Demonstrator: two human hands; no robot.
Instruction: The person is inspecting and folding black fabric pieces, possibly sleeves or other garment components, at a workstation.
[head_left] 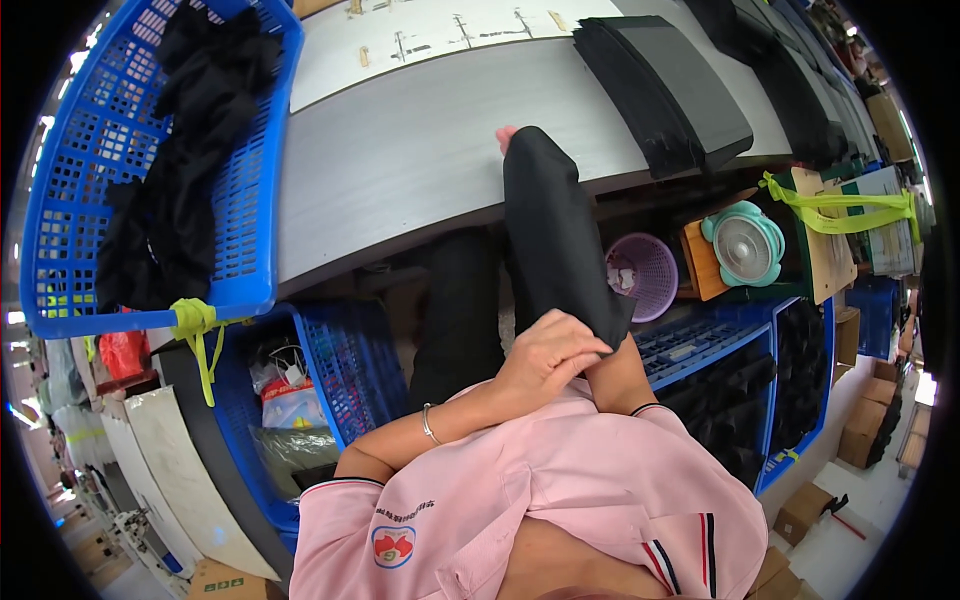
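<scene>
A long black fabric tube (550, 230), like a sleeve, covers my right forearm up to near the elbow. My left hand (545, 360) is closed on the tube's near edge, pinching the cloth between thumb and fingers. At the far end, over the table's front part, only the fingertips of my right hand (506, 137) poke out. The cloth hides the rest of that hand, so its grip cannot be made out.
On the grey table (400, 130) lie a white marked board (430, 40) and stacked black fabric pieces (650, 90). A blue basket (150, 325) with black cloth stands left. Below are a purple basket (655, 285), a teal fan (748, 245) and blue crates (345, 350).
</scene>
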